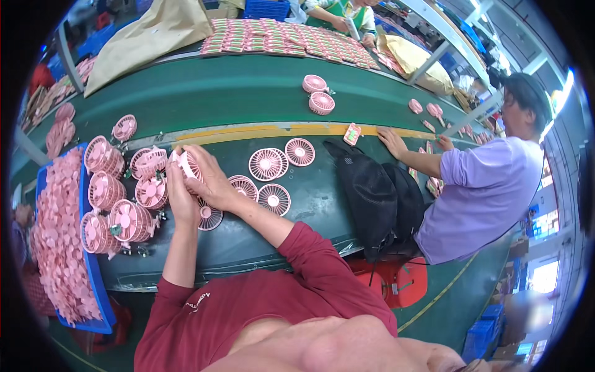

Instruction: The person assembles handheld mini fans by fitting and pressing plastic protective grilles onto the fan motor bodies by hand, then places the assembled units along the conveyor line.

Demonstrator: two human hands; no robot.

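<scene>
Over the green worktable, a pink fan cage [189, 163] is pressed between my two hands. My left hand [180, 198] grips its near left side, and my right hand [214, 178] wraps over its right side; both are closed, with much of the cage hidden by the fingers. Left of them stand several stacks of pink fan housings [105, 190] with blades inside and small wired boards beside them. To the right lie loose round grilles [265, 164], some overlapping. Another grille [209, 215] lies just below my right wrist.
A blue bin [93, 273] full of pink blades [62, 235] stands at the left. Beyond the table runs a green conveyor [217, 99] carrying fan cages [321, 103]. At right, a black bag [372, 192] sits beside a co-worker in purple [489, 186]; a red stool [409, 285] is below.
</scene>
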